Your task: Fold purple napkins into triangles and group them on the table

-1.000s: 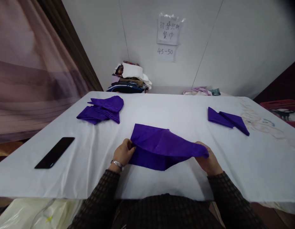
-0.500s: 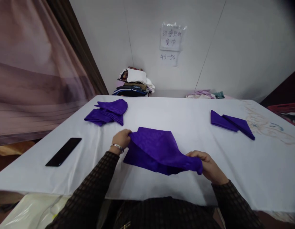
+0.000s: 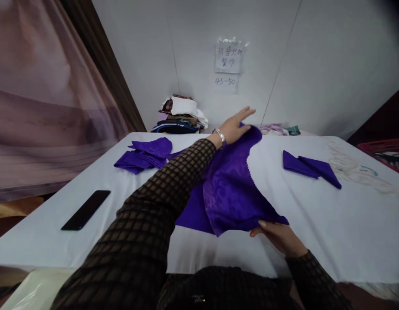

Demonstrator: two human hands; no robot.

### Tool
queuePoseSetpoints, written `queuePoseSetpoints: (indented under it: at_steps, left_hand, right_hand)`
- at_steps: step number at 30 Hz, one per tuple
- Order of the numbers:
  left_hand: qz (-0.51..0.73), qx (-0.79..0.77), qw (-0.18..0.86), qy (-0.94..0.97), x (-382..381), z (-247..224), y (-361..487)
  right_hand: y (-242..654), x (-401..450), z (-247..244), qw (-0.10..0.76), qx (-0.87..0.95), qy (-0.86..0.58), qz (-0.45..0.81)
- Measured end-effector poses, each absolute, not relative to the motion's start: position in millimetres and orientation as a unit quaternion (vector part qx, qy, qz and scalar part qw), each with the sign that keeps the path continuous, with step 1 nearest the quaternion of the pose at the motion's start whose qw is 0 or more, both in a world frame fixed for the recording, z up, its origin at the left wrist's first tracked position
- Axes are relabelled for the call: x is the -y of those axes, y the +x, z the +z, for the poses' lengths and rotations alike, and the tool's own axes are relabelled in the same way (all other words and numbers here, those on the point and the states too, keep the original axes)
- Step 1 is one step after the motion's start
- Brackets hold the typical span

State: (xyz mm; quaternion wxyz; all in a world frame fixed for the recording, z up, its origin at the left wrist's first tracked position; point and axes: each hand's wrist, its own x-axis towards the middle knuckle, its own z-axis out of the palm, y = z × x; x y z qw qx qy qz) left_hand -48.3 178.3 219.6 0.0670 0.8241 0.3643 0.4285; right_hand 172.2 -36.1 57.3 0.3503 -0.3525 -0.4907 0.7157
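A purple cloth [image 3: 233,189] is spread and partly lifted over the middle of the white table. My left hand [image 3: 234,128], a silver bracelet at its wrist, reaches far forward and pinches the cloth's raised far edge between thumb and finger, other fingers stretched out. Nearer to me on the right, my right hand [image 3: 278,237] grips the near right corner of the same cloth. Part of the cloth lies behind my left forearm. To the left rests a heap of purple cloths [image 3: 144,155]; at the right lie folded purple pieces [image 3: 310,168].
A black phone [image 3: 87,210] lies on the left of the white table [image 3: 315,232]. Behind the table are a stack of clothes [image 3: 180,114] and some pink cloth [image 3: 275,128]. A curtain [image 3: 51,103] hangs at the left; a red basket [image 3: 383,148] stands at far right.
My left hand has swung forward and to the right, raising the cloth's edge and opening the cloth out. My right hand stays near its place, still gripping the cloth.
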Motion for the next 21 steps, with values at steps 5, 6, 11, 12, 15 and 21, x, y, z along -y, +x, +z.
queuePoseSetpoints:
  at_steps: [5,6,11,12,15,21]
  left_hand:
    - [0.361,-0.453,0.095,0.810,-156,151,-75]
    - [0.353,-0.480,0.097,0.797,-148,138,-90]
    - [0.294,-0.649,0.127,0.690,-85,81,-170]
    - [0.270,-0.685,0.131,0.664,-68,70,-184]
    - [0.199,-0.760,0.126,0.606,-11,40,-211]
    - [0.244,-0.787,0.161,0.544,68,13,-195]
  right_hand:
    - [203,47,38,0.339,0.454,-0.435,0.700]
    - [208,48,35,0.326,0.460,-0.437,0.702]
    - [225,50,24,0.271,0.483,-0.447,0.703]
    - [227,50,22,0.275,0.480,-0.446,0.704]
    - [230,48,18,0.289,0.440,-0.446,0.724]
    - [230,40,24,0.297,0.346,-0.464,0.759]
